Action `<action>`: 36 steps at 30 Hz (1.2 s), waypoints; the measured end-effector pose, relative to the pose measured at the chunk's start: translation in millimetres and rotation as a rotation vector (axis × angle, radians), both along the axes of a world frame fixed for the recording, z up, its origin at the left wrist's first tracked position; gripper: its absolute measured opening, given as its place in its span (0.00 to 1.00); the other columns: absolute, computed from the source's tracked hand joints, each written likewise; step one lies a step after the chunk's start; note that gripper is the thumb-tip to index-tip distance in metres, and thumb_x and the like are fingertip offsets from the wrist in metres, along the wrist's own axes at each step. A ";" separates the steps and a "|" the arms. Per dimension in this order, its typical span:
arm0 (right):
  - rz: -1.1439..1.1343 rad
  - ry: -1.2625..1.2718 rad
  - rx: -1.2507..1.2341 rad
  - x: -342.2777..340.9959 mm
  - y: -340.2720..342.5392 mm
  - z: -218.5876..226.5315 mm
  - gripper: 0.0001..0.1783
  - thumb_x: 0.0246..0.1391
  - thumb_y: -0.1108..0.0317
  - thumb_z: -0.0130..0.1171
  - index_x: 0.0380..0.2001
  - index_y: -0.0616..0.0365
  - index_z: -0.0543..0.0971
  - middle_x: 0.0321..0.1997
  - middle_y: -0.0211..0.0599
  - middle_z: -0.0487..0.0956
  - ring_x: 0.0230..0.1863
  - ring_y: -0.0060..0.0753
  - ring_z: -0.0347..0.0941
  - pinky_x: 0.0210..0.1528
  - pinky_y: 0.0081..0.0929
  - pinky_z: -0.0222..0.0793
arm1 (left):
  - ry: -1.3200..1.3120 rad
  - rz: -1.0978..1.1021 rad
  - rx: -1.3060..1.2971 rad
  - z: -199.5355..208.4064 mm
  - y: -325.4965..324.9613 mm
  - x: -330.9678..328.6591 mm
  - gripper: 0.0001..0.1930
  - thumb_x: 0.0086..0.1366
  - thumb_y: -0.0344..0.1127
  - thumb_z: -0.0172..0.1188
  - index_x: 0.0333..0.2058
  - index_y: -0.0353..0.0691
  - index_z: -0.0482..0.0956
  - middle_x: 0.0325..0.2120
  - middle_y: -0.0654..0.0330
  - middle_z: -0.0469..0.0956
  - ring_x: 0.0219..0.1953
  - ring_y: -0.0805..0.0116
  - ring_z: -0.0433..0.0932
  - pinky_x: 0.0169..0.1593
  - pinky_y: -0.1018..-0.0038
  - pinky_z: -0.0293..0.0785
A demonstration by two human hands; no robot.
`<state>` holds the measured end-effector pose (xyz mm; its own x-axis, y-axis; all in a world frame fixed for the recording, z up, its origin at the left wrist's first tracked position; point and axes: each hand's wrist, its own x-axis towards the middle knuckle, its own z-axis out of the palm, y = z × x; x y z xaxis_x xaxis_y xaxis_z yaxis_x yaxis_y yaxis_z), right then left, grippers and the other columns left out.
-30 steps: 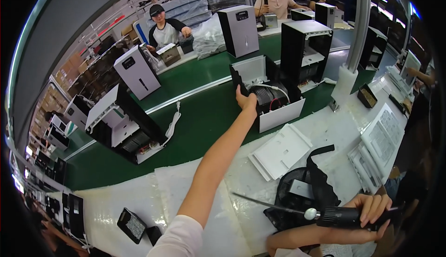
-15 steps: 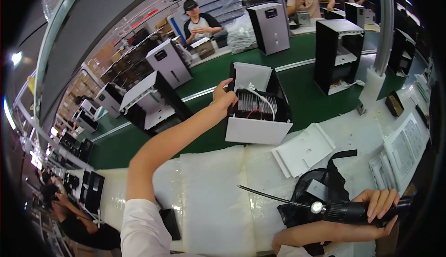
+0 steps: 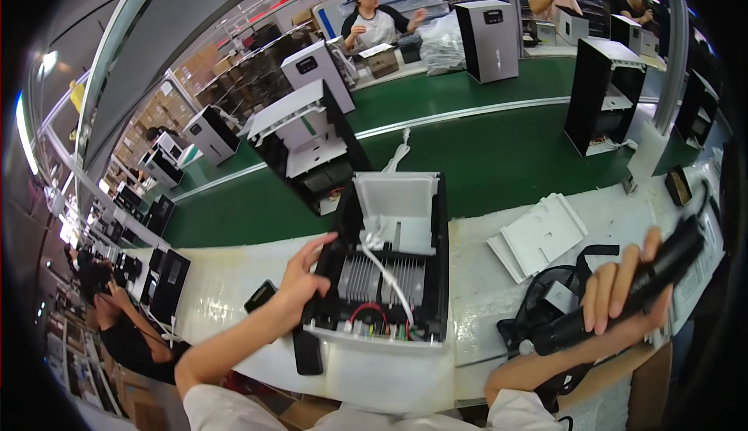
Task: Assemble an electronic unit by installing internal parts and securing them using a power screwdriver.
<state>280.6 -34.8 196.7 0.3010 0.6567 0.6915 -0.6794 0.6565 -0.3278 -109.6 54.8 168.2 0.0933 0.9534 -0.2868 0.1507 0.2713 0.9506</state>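
Just right of left hand (image 3: 300, 284): case (image 3: 413, 343), gripped | right hand (image 3: 622, 287) wrapped round driver (image 3: 672, 256) | likely positioning; next calls for steadying

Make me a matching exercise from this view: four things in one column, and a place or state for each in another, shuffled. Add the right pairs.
Column one:
1. left hand
2. black handheld tool
3. white panels
4. open housing

Column two:
A. lying overlapped on the pale work surface
B. at the left side of the open housing
C. facing up, with metal fins and a white cable showing inside
D. gripped in the right hand

Right pairs: 1-B, 2-D, 3-A, 4-C.
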 end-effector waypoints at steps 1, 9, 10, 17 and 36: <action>0.151 -0.015 0.004 -2.7 10.6 -2.9 0.25 0.62 0.54 0.54 0.44 0.61 0.57 0.15 0.38 0.64 0.08 0.33 0.61 0.09 0.26 0.64 | -0.006 0.029 -0.035 1.8 -21.0 -6.9 0.50 0.34 0.08 0.45 0.62 0.48 0.66 0.59 0.55 0.68 0.51 0.66 0.74 0.35 0.81 0.74; 0.061 -0.320 -0.682 -92.1 126.1 -46.4 0.23 0.64 0.49 0.51 0.45 0.60 0.68 0.29 0.30 0.68 0.10 0.19 0.56 0.10 0.20 0.53 | -0.013 0.091 0.283 -75.3 -110.8 -74.0 0.40 0.42 0.12 0.52 0.59 0.38 0.66 0.64 0.56 0.62 0.66 0.64 0.61 0.64 0.71 0.61; -0.014 -0.450 -0.788 -104.6 138.5 -61.2 0.22 0.63 0.51 0.53 0.46 0.59 0.68 0.30 0.31 0.70 0.11 0.20 0.59 0.11 0.21 0.55 | 0.242 0.065 0.492 -71.6 -108.1 -74.8 0.36 0.45 0.14 0.53 0.58 0.38 0.68 0.63 0.54 0.62 0.66 0.62 0.60 0.65 0.70 0.58; -0.356 -1.512 -1.016 -144.6 145.3 -164.8 0.32 0.55 0.63 0.60 0.56 0.65 0.57 0.30 0.53 0.78 0.22 0.45 0.77 0.21 0.38 0.72 | 0.925 -0.854 1.034 -25.2 -19.8 -56.9 0.24 0.52 0.22 0.59 0.50 0.41 0.73 0.55 0.58 0.71 0.54 0.58 0.70 0.56 0.65 0.64; -0.159 -1.667 -0.257 -204.0 -45.5 -74.8 0.17 0.52 0.65 0.64 0.44 0.59 0.75 0.29 0.36 0.76 0.28 0.29 0.74 0.33 0.32 0.69 | 0.496 -0.738 1.810 35.6 -72.7 45.6 0.13 0.52 0.34 0.58 0.37 0.37 0.77 0.36 0.59 0.76 0.45 0.58 0.76 0.37 0.71 0.78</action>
<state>76.6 -80.3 121.9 -0.5223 0.8314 0.1897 0.5522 0.4992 -0.6677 -64.0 -17.9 203.8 0.7547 -0.0608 0.6533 0.0482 -0.9879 -0.1476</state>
